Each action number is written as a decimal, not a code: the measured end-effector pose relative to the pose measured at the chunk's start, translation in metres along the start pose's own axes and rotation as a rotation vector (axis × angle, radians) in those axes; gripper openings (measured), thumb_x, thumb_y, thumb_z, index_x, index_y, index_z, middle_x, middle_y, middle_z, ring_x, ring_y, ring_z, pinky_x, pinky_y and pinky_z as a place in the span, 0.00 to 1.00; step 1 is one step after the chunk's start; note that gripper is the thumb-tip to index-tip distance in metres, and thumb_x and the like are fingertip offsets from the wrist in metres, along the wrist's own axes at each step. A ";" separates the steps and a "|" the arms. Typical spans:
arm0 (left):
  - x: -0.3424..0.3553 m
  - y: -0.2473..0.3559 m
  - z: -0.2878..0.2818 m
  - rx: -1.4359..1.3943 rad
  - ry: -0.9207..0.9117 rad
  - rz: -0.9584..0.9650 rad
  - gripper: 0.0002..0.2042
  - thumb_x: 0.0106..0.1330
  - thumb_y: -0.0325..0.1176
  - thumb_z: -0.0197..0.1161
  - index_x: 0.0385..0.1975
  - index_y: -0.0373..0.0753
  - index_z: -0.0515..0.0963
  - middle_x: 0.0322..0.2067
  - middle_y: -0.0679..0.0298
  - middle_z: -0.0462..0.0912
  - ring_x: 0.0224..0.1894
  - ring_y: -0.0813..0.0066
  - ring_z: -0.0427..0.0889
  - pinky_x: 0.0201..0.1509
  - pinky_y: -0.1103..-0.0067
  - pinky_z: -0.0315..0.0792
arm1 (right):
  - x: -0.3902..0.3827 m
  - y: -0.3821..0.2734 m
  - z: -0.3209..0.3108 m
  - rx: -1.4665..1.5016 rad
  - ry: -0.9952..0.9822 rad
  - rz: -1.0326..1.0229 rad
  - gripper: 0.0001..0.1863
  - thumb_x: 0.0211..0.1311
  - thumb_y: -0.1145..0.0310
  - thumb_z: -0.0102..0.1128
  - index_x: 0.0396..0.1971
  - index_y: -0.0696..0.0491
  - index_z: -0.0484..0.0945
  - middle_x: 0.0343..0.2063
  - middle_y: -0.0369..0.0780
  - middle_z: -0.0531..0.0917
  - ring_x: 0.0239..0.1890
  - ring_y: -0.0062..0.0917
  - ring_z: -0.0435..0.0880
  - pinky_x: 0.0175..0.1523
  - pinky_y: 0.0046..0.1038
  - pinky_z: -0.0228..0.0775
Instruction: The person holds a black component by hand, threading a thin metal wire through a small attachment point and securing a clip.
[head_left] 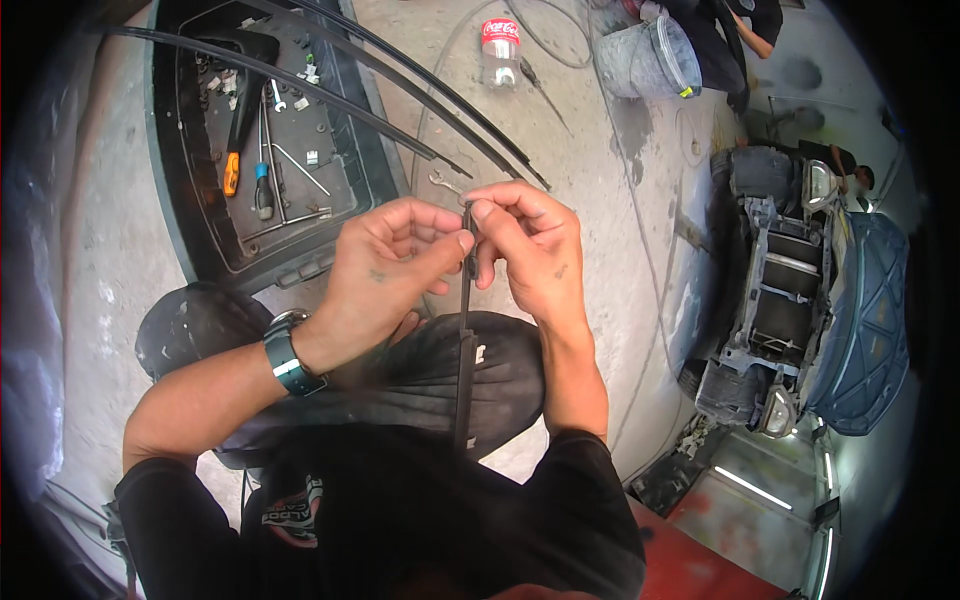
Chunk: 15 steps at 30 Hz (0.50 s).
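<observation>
Both my hands meet at the upper end of a long, narrow black trim strip (466, 375), which runs down toward my lap. My left hand (395, 245) pinches it from the left between thumb and fingers. From the right, my right hand (530, 240) grips the tip with thumb and forefinger. Small pale clips show along the strip lower down. Just beyond my fingertips lies an open-end wrench (444, 181) on the floor. Whether a small part sits between my fingers is hidden.
A black tray (170, 150) at the left holds an orange-handled tool (232, 173), a blue-handled screwdriver (264, 190), rods and clips. Long black strips (400, 75) lie across it. Farther off are a bottle (500, 55), a screwdriver (545, 95), a bucket (650, 60), other people and a dismantled car front (790, 270).
</observation>
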<state>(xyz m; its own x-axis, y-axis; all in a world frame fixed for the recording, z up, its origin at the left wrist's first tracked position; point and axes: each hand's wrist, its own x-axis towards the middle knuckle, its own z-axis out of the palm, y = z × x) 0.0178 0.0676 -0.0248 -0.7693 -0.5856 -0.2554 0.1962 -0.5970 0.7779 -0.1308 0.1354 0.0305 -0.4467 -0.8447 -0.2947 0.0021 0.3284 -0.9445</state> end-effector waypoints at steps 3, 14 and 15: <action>0.000 -0.001 0.000 -0.029 0.001 -0.003 0.09 0.66 0.28 0.66 0.43 0.34 0.78 0.33 0.66 0.83 0.33 0.85 0.82 0.32 0.86 0.78 | 0.004 0.002 -0.003 0.034 -0.030 0.035 0.08 0.67 0.74 0.57 0.39 0.63 0.81 0.24 0.37 0.79 0.14 0.17 0.75 0.18 0.18 0.65; 0.002 0.003 0.001 -0.051 0.001 -0.040 0.08 0.66 0.28 0.65 0.43 0.34 0.79 0.32 0.65 0.84 0.33 0.83 0.83 0.32 0.84 0.80 | 0.005 0.000 0.003 0.011 0.031 -0.043 0.08 0.68 0.73 0.57 0.39 0.62 0.80 0.23 0.35 0.78 0.15 0.15 0.74 0.18 0.17 0.64; 0.002 0.004 0.001 -0.047 0.008 -0.051 0.08 0.67 0.28 0.65 0.43 0.34 0.79 0.32 0.65 0.84 0.33 0.83 0.82 0.32 0.84 0.80 | 0.005 0.001 0.003 0.034 0.022 -0.039 0.08 0.68 0.73 0.57 0.39 0.62 0.80 0.23 0.35 0.78 0.15 0.15 0.74 0.18 0.17 0.64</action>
<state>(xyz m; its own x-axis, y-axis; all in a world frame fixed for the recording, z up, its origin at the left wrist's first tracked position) 0.0164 0.0640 -0.0221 -0.7743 -0.5578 -0.2990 0.1851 -0.6514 0.7358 -0.1302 0.1297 0.0278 -0.4667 -0.8471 -0.2543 0.0147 0.2801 -0.9599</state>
